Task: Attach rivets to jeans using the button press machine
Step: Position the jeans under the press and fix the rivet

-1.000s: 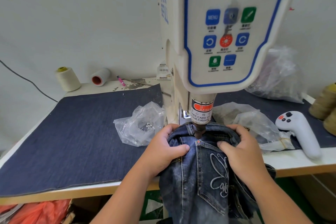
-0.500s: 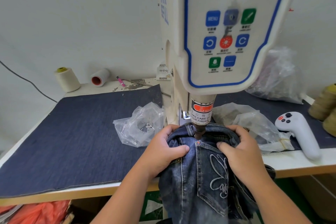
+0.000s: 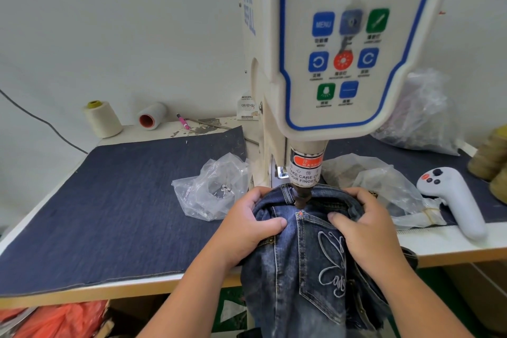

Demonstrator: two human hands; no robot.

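Dark blue jeans [image 3: 307,261] with a white embroidered back pocket hang over the table's front edge, their waistband under the button press machine [image 3: 329,63]. The machine's dark punch [image 3: 301,196] stands just above the pocket's upper left corner, where a small red light dot shows. My left hand [image 3: 247,228] grips the bunched denim left of the punch, thumb pressed on top. My right hand [image 3: 362,228] grips the waistband on the right, thumb on the pocket. A clear plastic bag [image 3: 211,189] left of the machine holds small metal rivets.
A dark denim sheet [image 3: 109,200] covers the table. A white handheld controller [image 3: 455,200] lies at the right, beside more crumpled plastic bags [image 3: 384,184]. Thread cones [image 3: 103,118] stand at the back left and far right. Orange plastic shows under the table.
The punch has risen slightly off the denim, and the red dot now shows on the pocket corner. Both hands keep their hold in the same place.
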